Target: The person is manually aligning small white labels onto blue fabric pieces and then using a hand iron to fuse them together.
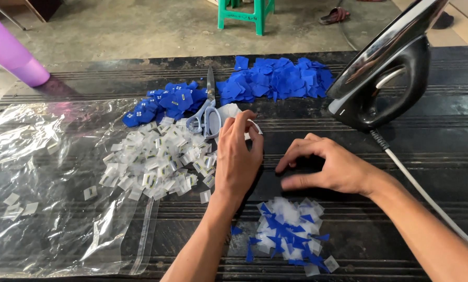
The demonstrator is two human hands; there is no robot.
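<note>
My left hand (237,156) is pinching a small white label (254,125) just beside the scissors (207,112); my right hand (328,167) is resting empty, fingers curled, above the mixed blue-and-white pile (291,235).

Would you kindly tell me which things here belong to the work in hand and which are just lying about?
In hand: left hand, right hand, white tags, blue squares, mixed pile, scissors, iron, plastic sheet.
Lying about: green stool, purple cup, sandal.

A heap of small white square labels (155,159) is spread on a clear plastic bag (46,209) laid flat at the left. Blue square labels (276,78) are piled behind, and mixed white-and-blue ones (291,235) are heaped in front.
</note>
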